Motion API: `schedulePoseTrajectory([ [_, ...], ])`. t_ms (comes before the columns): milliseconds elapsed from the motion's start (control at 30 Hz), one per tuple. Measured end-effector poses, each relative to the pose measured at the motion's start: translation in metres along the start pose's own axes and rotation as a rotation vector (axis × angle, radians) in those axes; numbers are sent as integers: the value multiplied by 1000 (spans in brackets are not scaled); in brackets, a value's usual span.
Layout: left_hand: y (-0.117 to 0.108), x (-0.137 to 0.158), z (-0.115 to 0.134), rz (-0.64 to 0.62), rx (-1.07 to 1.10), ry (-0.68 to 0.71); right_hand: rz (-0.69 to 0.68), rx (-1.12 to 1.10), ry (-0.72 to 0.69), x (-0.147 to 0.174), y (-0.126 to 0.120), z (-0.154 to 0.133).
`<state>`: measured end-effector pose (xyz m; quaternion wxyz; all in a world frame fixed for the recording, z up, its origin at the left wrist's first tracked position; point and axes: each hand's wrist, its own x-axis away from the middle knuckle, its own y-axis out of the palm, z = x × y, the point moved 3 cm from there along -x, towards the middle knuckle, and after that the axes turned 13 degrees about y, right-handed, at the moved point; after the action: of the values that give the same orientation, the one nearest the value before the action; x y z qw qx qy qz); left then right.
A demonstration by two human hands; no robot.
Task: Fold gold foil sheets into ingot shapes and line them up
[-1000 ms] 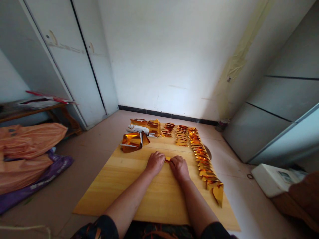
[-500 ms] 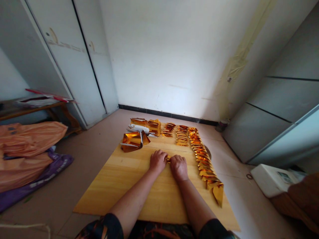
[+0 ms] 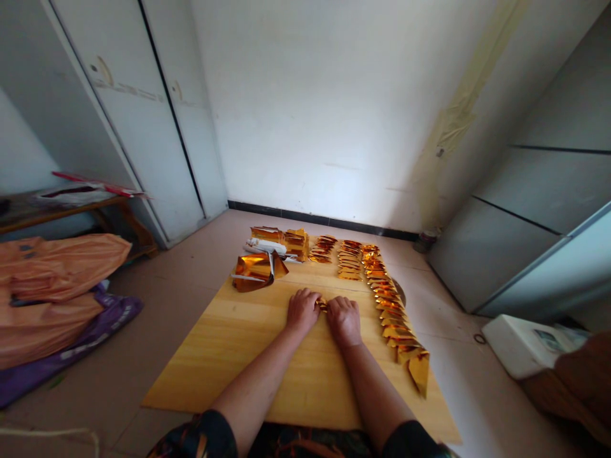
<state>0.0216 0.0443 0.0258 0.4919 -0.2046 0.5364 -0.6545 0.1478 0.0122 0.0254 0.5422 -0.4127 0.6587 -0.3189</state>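
1. Over the middle of the wooden board (image 3: 214, 356), my left hand (image 3: 303, 310) and right hand (image 3: 344, 318) both pinch a small gold foil piece (image 3: 323, 305).
2. It sits directly between my fingers, neither hand clearly nearer.
3. Its long axis seems to run hand to hand, crosswise to the board; my fingers hide its ends.

Orange sheeting (image 3: 57, 267) lies over 1 purple bag (image 3: 88, 337) at left, and 1 white box (image 3: 513, 346) sits at right.
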Motion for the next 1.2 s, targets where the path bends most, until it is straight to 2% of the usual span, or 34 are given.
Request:
schedulePoseTrajectory([
  [300, 0, -1, 1, -1, 31, -30, -4, -3, 15, 0, 2, 2],
  [567, 2, -2, 0, 7, 112, -99, 50, 11, 38, -1, -1, 1],
  [933, -1, 2, -1, 89, 141, -70, 41, -30, 44, 0, -2, 3],
  [1200, 1, 1, -1, 54, 131, -79, 34, -15, 16, 0, 0, 2],
])
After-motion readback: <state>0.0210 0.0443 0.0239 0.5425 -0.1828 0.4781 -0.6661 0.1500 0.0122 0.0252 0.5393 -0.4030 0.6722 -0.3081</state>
